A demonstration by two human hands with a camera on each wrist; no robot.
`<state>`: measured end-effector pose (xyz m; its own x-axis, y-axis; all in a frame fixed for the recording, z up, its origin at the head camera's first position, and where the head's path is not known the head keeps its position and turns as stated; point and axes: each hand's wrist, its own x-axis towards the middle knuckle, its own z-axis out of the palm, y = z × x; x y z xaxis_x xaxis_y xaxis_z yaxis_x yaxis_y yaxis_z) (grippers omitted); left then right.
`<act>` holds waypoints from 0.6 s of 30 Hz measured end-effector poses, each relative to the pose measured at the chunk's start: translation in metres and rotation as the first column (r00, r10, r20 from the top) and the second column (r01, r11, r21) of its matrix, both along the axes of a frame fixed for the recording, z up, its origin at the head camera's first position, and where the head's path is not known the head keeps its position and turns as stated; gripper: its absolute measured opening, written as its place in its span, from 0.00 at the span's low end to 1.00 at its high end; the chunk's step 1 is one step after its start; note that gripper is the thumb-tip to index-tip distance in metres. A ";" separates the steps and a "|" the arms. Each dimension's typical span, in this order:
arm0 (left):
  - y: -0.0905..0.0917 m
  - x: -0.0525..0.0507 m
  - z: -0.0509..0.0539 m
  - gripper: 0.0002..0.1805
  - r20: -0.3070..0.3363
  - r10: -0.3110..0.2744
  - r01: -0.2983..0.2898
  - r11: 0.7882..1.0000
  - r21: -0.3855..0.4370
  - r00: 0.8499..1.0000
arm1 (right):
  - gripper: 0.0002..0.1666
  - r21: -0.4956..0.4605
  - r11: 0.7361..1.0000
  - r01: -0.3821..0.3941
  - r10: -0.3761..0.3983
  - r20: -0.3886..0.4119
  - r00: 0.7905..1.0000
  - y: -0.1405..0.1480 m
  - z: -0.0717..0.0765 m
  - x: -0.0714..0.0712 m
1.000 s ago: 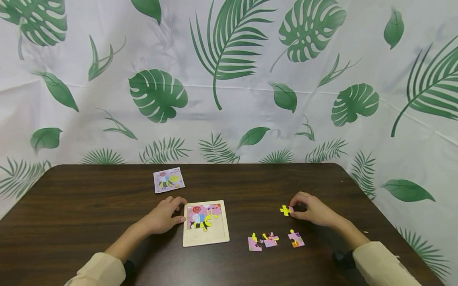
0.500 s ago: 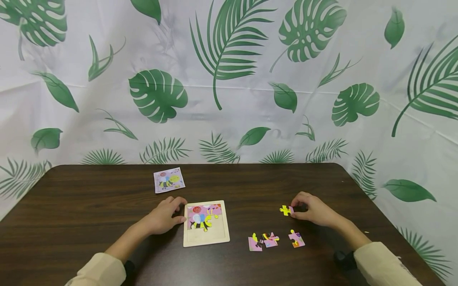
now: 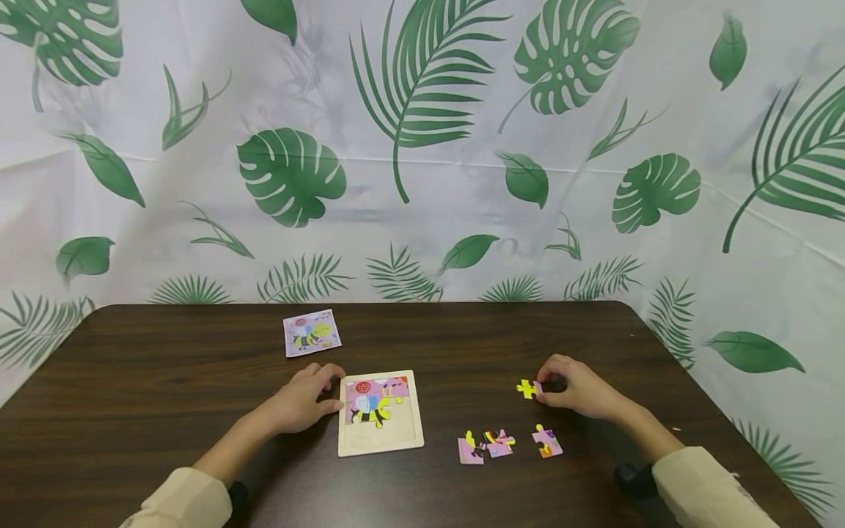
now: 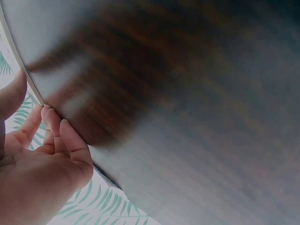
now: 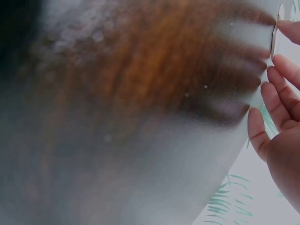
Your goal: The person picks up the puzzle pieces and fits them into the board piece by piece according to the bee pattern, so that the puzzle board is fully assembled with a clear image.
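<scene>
A square wooden puzzle board [image 3: 379, 442] lies left of centre in the head view, its upper part filled with pieces of a bee picture. My left hand [image 3: 302, 396] rests at the board's left side, index finger by the upper corner and thumb lower on the same edge. With thumb and index finger, my right hand [image 3: 581, 389] pinches a yellow and pink puzzle piece [image 3: 527, 389] on the table. In the right wrist view the piece [image 5: 275, 37] shows as a thin edge between those fingertips. Closer to me lie a pink-yellow piece [image 3: 547, 441] and two more pieces [image 3: 499, 442] side by side.
A picture card [image 3: 312, 333] with the same bee lies behind the left hand. Everything stands on a dark wooden table [image 3: 436, 345]. Behind its far edge hangs a white cloth [image 3: 455, 220] with green leaves.
</scene>
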<state>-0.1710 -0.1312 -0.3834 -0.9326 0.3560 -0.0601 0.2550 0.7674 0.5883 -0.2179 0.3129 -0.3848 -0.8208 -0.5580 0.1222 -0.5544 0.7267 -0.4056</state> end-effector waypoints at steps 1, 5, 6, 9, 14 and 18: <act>0.000 0.000 0.000 0.20 -0.001 -0.001 0.001 1.000 0.000 1.000 | 0.11 0.000 1.000 -0.001 0.001 0.000 1.000 0.000 0.000 0.000; 0.000 0.000 0.000 0.20 0.002 -0.002 0.002 1.000 0.004 1.000 | 0.11 0.003 1.000 0.001 -0.001 0.001 1.000 0.000 0.000 0.000; 0.000 0.000 0.000 0.20 0.002 -0.003 0.003 1.000 0.005 1.000 | 0.11 0.002 1.000 0.001 -0.001 0.002 1.000 0.000 0.001 0.000; 0.000 0.000 0.000 0.20 0.004 -0.004 0.004 1.000 0.008 1.000 | 0.11 0.002 1.000 0.001 -0.001 -0.002 1.000 0.001 0.001 0.000; 0.000 0.000 0.000 0.20 0.004 -0.003 0.003 1.000 0.005 1.000 | 0.11 -0.001 1.000 0.000 0.000 -0.005 1.000 0.001 0.000 0.000; 0.001 0.000 0.000 0.20 0.007 0.000 0.000 1.000 0.002 1.000 | 0.12 -0.001 1.000 0.006 -0.006 -0.003 1.000 0.000 0.001 0.000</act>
